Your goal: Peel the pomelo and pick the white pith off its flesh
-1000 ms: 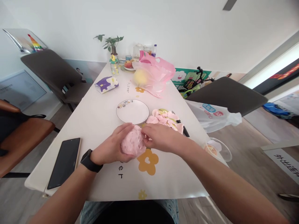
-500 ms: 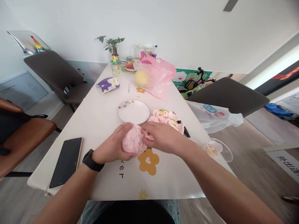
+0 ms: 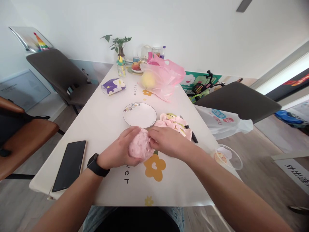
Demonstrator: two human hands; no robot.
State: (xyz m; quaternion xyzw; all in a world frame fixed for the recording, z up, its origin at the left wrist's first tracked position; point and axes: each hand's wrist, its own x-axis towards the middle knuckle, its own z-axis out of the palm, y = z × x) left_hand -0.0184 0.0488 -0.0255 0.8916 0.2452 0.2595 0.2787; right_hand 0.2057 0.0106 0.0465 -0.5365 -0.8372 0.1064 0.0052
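While the left hand [image 3: 118, 149], a black smartwatch [image 3: 97, 165] at its wrist, curls around a ball of pink dough [image 3: 140, 145], the right hand [image 3: 169, 143] presses its fingers against the far side, both hands closed on it at the middle of the bench [image 3: 101, 129]. Torn pink dough pieces [image 3: 172, 124] lie just to the upper right, beside a white rimmed plate [image 3: 139, 115], with a black smartphone [image 3: 70, 166] at lower left.

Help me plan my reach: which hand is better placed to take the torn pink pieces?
Probably the right hand: it lies nearest the torn pink pieces, while the left hand cups the pink ball.
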